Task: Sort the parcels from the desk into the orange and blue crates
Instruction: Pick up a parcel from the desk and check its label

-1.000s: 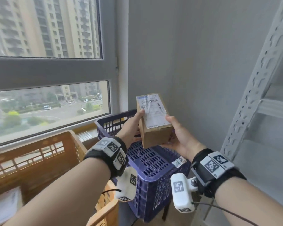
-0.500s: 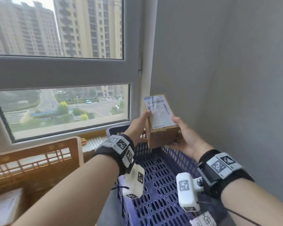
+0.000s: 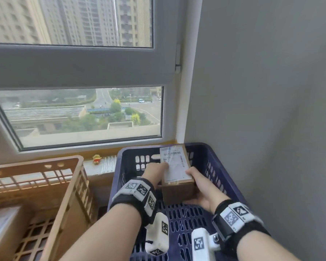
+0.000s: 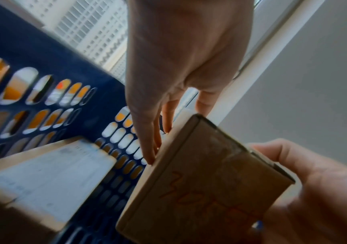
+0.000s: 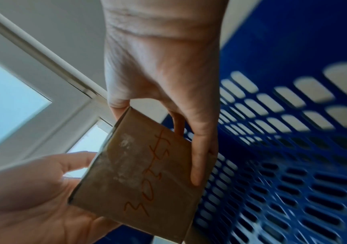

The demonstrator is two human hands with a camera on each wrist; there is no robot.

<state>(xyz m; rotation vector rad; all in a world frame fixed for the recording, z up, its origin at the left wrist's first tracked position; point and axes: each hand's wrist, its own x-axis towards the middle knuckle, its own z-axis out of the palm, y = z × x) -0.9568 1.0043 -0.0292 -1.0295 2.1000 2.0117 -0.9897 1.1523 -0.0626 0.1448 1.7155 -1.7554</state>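
Observation:
A brown cardboard parcel with a white shipping label on top is held low inside the blue crate, close to its far wall. My left hand grips its left side, thumb on the label. My right hand cups its right side from below, thumb on the top edge. In the right wrist view the parcel's near face carries red handwriting. The orange crate stands to the left. A second labelled parcel lies on the blue crate's floor in the left wrist view.
Another parcel lies in the orange crate. A window sill with a small yellow toy runs behind both crates. A grey wall stands close along the blue crate's right side.
Both hands have brought the parcel down from above the blue crate into it. The view has moved forward over the crates.

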